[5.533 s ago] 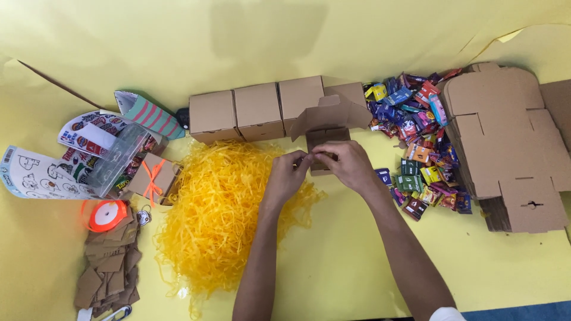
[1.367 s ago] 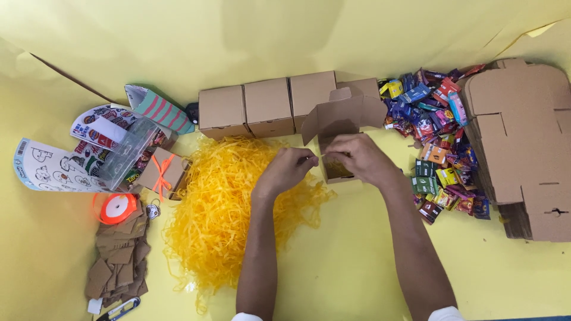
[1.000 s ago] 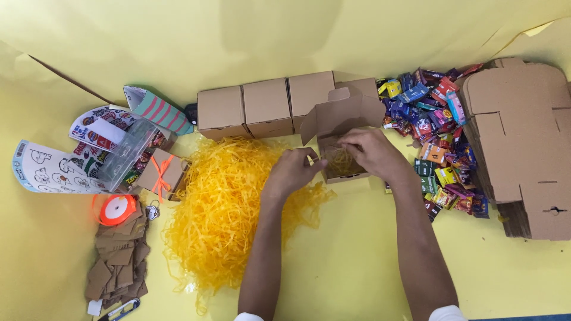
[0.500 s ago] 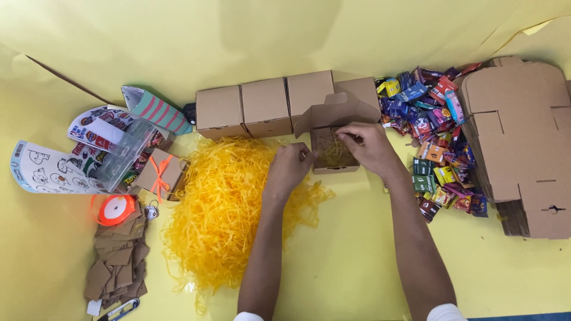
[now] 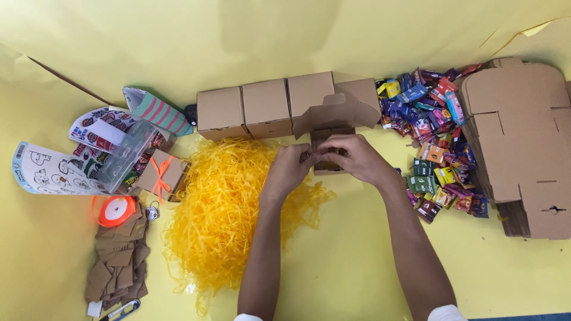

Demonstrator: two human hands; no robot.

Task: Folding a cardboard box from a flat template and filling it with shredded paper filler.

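Hands (image 5: 324, 159) hide small box (image 5: 329, 138), maybe open.

Yellow table cover (image 5: 369, 279), yellow-orange shredded paper (image 5: 226, 208), plain brown boxes (image 5: 264, 107), orange ribbon spool (image 5: 116, 210), many-coloured sweet wrappers (image 5: 431, 128)

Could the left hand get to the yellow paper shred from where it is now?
Probably yes. The left hand is on the small open box, and the paper shred lies right beside and under its wrist with nothing between.
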